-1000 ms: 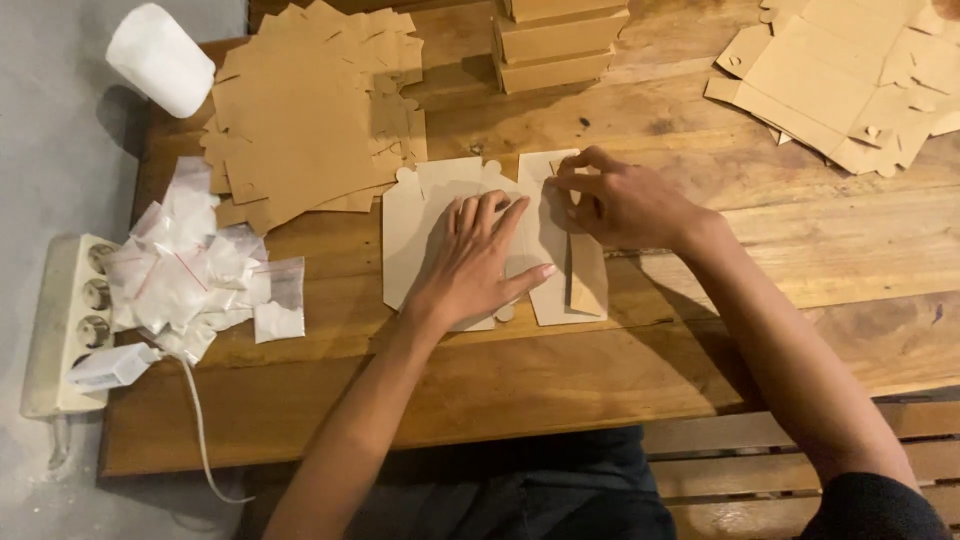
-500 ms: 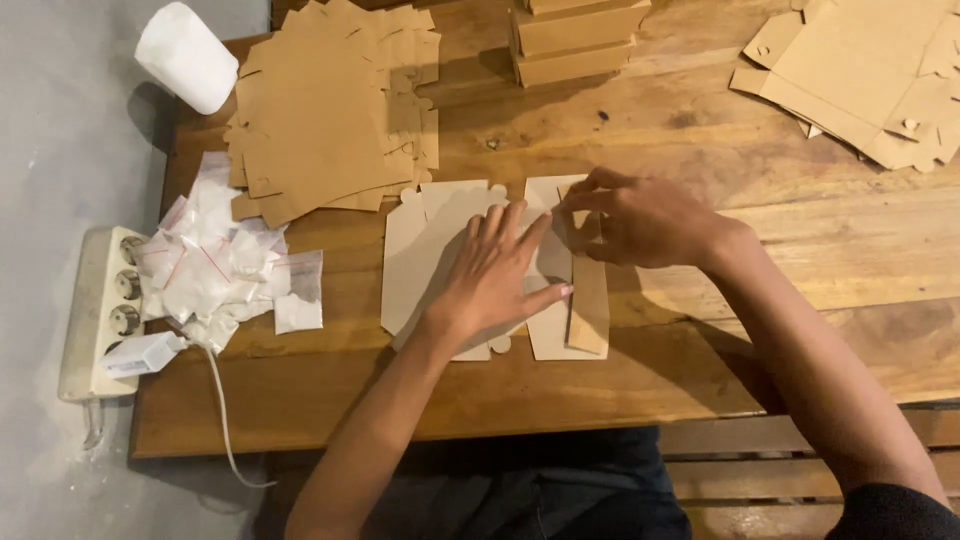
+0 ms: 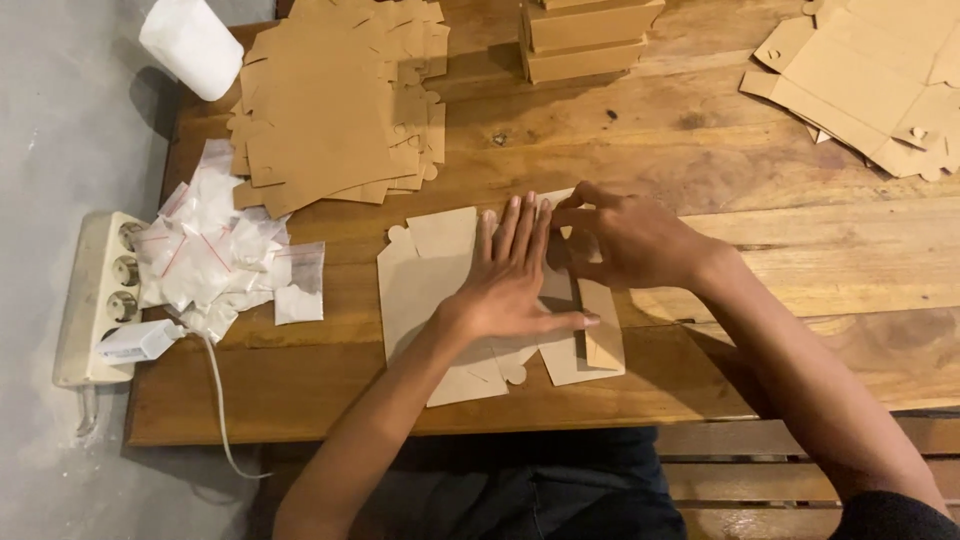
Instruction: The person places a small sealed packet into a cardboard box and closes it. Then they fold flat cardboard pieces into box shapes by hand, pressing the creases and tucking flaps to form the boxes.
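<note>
Nearby, cardboard stacks [image 3: 335,110], plastic bags [image 3: 220,255], left hand [image 3: 510,280] flat on blank [image 3: 430,290], right hand [image 3: 625,240] pinching flap [image 3: 600,335]

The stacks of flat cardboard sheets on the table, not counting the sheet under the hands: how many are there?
2. One stack of flat cardboard sheets lies at the far left of the wooden table, near the white roll. The other stack lies at the far right corner, partly cut off by the frame.

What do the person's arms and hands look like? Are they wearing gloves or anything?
No gloves: the left hand and right hand are both bare, with no rings, watch or bracelet that I can see. The left forearm is uncovered all the way down. On the right arm, a dark sleeve shows only at the bottom corner, pushed up high.
</note>
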